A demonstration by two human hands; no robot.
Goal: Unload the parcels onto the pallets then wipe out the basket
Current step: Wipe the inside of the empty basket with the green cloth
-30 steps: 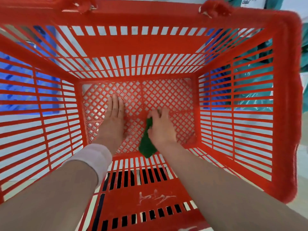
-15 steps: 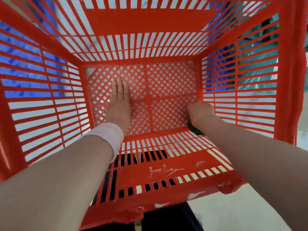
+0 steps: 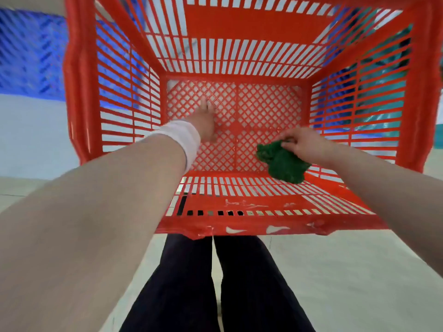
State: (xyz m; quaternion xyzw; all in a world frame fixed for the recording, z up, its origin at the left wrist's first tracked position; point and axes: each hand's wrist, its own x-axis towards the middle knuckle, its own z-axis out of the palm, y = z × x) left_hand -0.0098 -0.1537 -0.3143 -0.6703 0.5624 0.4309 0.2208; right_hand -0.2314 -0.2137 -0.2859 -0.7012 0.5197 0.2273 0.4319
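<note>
A: Basket (image 3: 251,20) holds no parcels, so we're into the wipe. Right hand (image 3: 304,144) pinches the bunched green cloth (image 3: 282,161) at the near right corner.
B: Touching the floor?
A: Can't tell; it looks lifted over the near wall. Left hand (image 3: 203,121) lies flat, fingers straight, on the mesh floor (image 3: 263,106), left of centre.
B: So where next?
A: I'd say away and leftward. The floor runs wider side to side, and the bare mesh lies beyond the cloth. Right hand is nearer; the left just braces.
</note>
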